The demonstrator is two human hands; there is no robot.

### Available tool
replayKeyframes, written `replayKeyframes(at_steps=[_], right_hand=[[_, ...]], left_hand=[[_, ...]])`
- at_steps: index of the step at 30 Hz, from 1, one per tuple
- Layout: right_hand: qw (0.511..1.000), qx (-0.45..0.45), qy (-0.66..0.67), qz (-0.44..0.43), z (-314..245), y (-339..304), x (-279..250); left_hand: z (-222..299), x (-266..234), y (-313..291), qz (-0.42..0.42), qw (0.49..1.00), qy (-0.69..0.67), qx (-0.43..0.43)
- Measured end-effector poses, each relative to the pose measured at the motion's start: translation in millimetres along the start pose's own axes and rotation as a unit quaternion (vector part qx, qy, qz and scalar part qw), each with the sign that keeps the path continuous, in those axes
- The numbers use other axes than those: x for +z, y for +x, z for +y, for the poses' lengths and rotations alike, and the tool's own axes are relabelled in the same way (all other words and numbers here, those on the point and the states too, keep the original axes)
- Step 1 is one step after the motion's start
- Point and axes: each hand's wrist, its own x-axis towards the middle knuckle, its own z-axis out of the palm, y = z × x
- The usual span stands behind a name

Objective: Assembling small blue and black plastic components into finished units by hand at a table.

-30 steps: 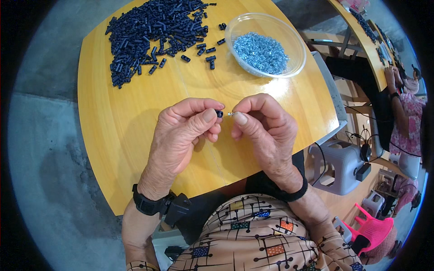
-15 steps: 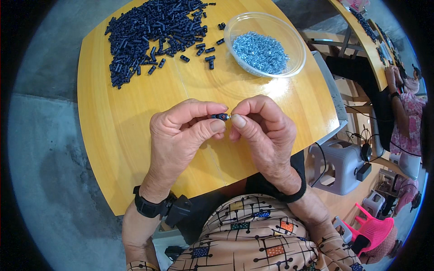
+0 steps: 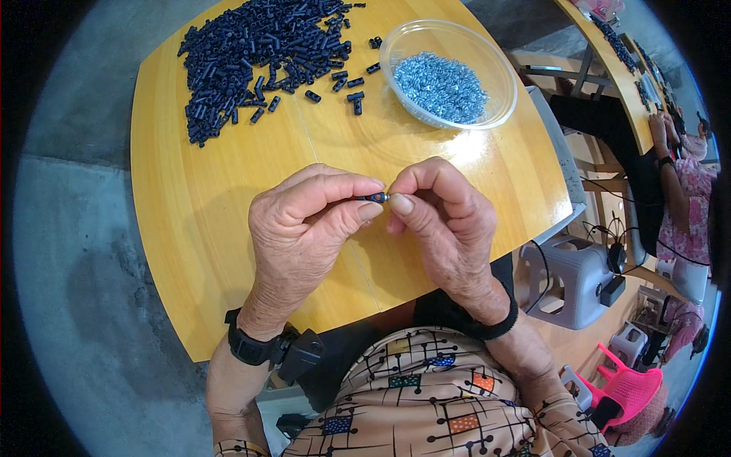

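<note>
Hands (image 3: pixel 297 221) closer together | both pinching, fingertips facing (black piece (image 3: pixel 371 198) between)

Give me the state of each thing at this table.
Left hand: fingers closed on the black tube.
Right hand: fingers pinching the small silvery metal part.
Black tube: held roughly level.
Small silvery metal part: at the tube's right end; insertion unclear.
Clear plastic bowl: uncovered, partly filled with silvery metal parts.
Black tubular pieces: heaped, some loose.
</note>
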Motion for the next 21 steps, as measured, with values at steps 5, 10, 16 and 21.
replayKeyframes(at_steps=[5,10,16,21], right_hand=[[0.997,-0.037,-0.068,-0.012,-2.0,1.7,-2.4],[0.992,-0.067,-0.102,-0.016,-1.5,2.8,-4.0],[0.997,-0.038,-0.064,-0.010,-0.9,0.4,-2.3],[0.999,0.000,-0.045,-0.001,-1.4,-0.9,-0.6]], left_hand=[[0.8,-0.4,1.1,-0.001,0.999,0.026,0.024],[2.6,-0.8,2.0,-0.004,0.997,0.059,0.040],[2.0,-0.8,1.7,-0.005,0.995,0.078,0.064],[5.0,0.1,1.9,-0.006,0.990,0.112,0.089]])
